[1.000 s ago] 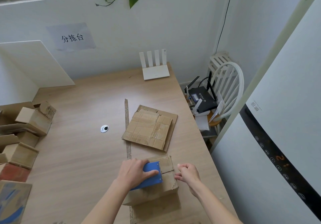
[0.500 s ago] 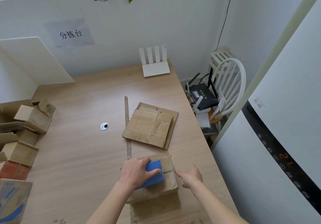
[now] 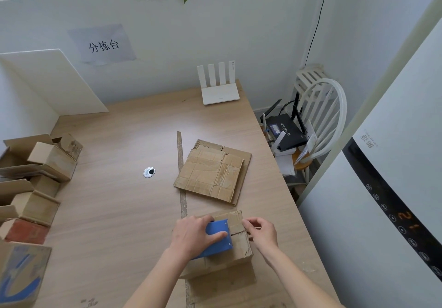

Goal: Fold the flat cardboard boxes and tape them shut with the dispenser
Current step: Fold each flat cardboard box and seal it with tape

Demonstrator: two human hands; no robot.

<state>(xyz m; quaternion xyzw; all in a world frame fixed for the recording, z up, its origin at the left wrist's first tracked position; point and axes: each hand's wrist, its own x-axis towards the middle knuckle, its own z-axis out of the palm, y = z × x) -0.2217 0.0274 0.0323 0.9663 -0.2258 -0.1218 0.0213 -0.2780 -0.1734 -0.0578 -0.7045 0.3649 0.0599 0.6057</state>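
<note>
A table (image 3: pixel 107 212) fills the view, its far edge against a wall. At the near edge, a folded box (image 3: pixel 235 243) sits on a flat piece of cardboard (image 3: pixel 224 286). The left hand (image 3: pixel 191 236) holds a tape dispenser (image 3: pixel 218 238) on top of the box; the right hand (image 3: pixel 262 232) pinches at the box's right edge. Behind the box lies a stack of flat cardboard boxes (image 3: pixel 212 171). Left of that stack, a small round grommet (image 3: pixel 149 172) is set in the tabletop. Assembled boxes (image 3: pixel 47 162) crowd the table's left edge. A router (image 3: pixel 220 87) stands at the far right corner. A chair (image 3: pixel 320 121) stands right of the table.
</note>
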